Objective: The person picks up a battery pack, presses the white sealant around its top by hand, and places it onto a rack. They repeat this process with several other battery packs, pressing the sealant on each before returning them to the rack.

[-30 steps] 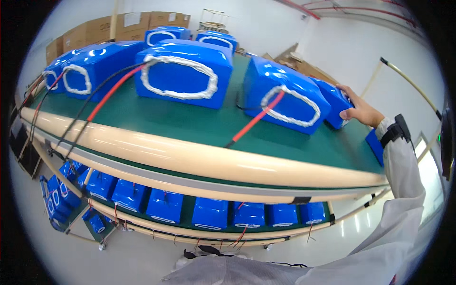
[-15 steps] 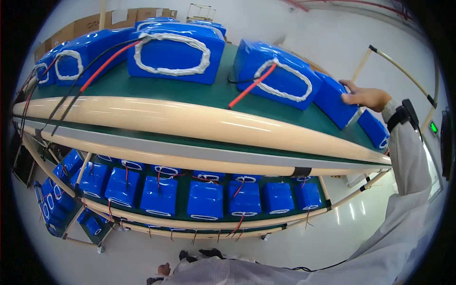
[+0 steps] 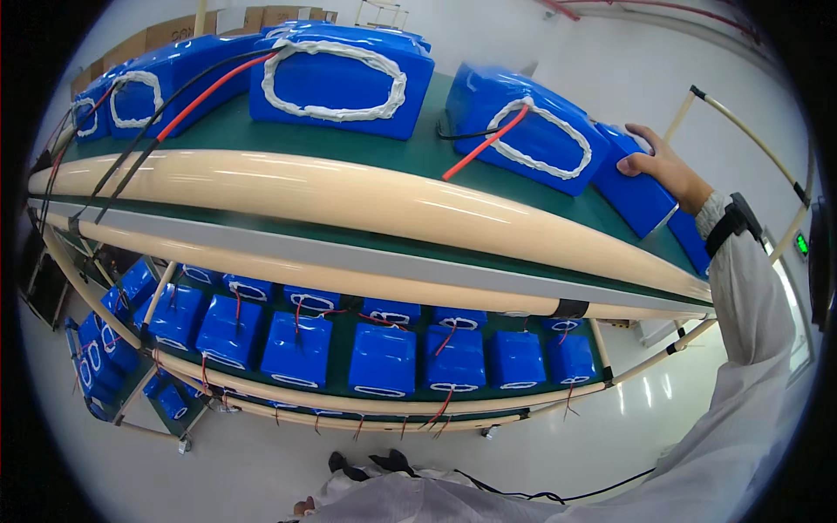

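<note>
My right hand (image 3: 658, 166) reaches to the far right of the upper shelf, its thumb and fingers gripping the top of a blue shrink-wrapped battery pack (image 3: 639, 193). To the left of that pack stands another battery pack (image 3: 540, 144), with a white sealant ring, a red lead and a black lead on its front. One more blue pack (image 3: 690, 237) sits on the right, partly behind my wrist. Only a sliver of my left hand (image 3: 303, 506) shows low at the bottom edge, near my body; its fingers cannot be made out.
A cream tube rail (image 3: 349, 193) edges the green-topped upper shelf (image 3: 214, 122). More packs (image 3: 336, 87) stand along it, leads hanging over the rail on the left. The lower shelf holds several packs (image 3: 382, 359). Cardboard boxes (image 3: 179, 33) line the back. A dark cable (image 3: 549, 495) crosses below.
The view has shifted slightly, so the shelf appears higher and farther right. My right hand has moved left along the top of the pack. My left hand has sunk lower, mostly out of view.
</note>
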Demonstrator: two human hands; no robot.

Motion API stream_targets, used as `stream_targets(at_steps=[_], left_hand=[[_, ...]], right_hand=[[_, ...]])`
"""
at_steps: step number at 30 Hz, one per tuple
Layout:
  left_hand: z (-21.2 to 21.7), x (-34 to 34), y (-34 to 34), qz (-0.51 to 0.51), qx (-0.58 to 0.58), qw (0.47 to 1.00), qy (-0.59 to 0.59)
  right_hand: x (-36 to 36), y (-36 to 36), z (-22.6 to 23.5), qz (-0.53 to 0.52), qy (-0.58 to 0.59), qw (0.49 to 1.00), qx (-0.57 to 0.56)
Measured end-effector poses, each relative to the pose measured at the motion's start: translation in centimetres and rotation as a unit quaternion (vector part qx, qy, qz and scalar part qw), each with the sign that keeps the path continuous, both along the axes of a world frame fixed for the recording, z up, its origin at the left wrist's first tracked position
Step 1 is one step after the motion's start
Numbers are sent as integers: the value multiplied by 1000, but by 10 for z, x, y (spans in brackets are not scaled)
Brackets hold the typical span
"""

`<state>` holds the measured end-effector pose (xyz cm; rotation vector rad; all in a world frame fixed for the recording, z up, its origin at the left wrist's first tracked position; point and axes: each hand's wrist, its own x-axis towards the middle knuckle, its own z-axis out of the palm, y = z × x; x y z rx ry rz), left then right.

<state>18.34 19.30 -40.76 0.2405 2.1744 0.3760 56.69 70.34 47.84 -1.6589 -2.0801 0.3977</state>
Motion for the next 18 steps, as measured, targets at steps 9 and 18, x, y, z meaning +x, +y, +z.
stream_targets(at_steps=[9,18], left_hand=[[15,5,33,48,163,985,-28],[53,0,61,39,304,952,25]], right_hand=[[43,-52,-23,124,9,891,437],[96,-64,-33,115,162,628,752]])
